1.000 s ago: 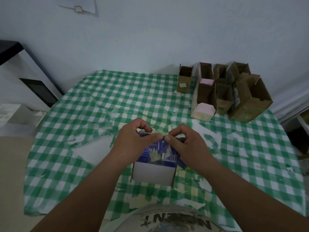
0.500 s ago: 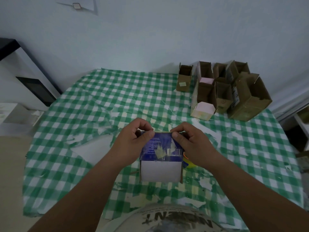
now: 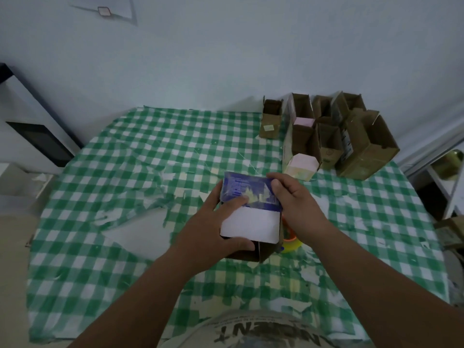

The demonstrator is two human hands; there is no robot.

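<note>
Over the middle of the counter (image 3: 125,172), you held the small carton (image 3: 251,222) tilted: your left hand (image 3: 216,229) wrapped its fingers round the left side, thumb on the glossy blue print, while your right hand (image 3: 296,204) pinched the far right corner. Its stiff white flap lay folded flat; the brown near end looked unsealed, so taping seemed left. A yellow tape roll (image 3: 291,243) lay just beneath.

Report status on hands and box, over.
Left hand grips the box, thumb on its blue flap. Right hand pinches the flap's far right corner. Tape roll beside box, partly hidden.
</note>
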